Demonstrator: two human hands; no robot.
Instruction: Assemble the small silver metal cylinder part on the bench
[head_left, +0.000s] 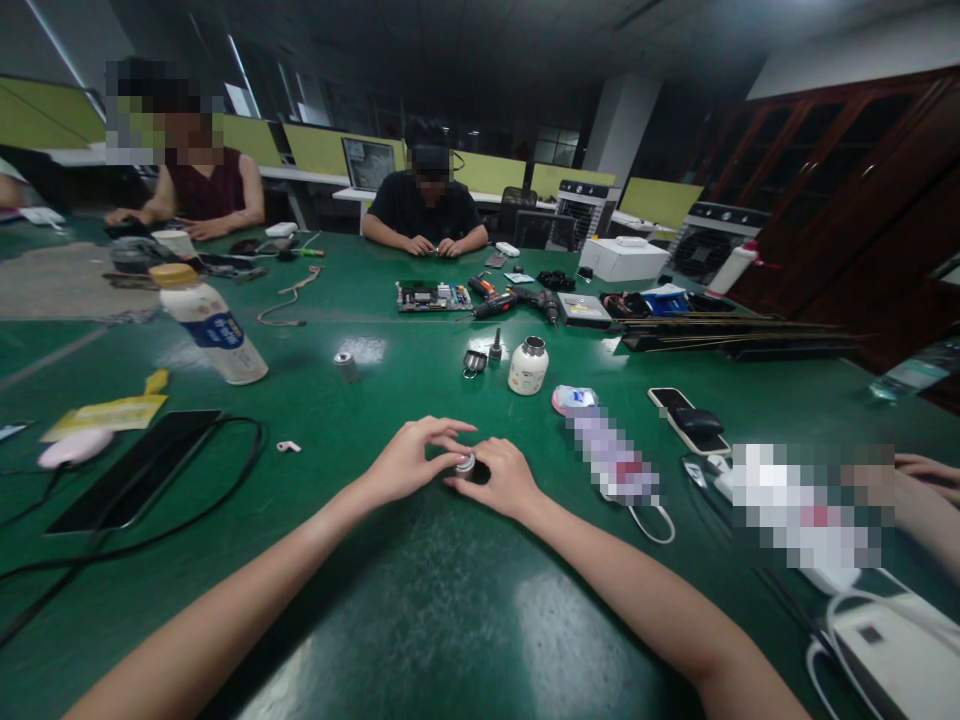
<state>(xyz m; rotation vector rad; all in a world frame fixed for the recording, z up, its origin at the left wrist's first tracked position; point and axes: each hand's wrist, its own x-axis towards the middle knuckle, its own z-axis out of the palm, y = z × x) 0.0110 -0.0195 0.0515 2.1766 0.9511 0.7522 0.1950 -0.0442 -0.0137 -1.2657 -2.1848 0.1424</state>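
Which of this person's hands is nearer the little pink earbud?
Left. The left hand is to the right of the pink earbud, not touching it; the right hand is farther right, beyond the left hand.

left hand (pixel 412 462), right hand (pixel 505 476) hold small silvery cylinder (pixel 465 467) at green table (pixel 420 610).

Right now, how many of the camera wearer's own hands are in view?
2. The left hand is left of a small pale round piece; the right hand is on its right side. Neither hand is hidden, though some fingertips are hard to make out.
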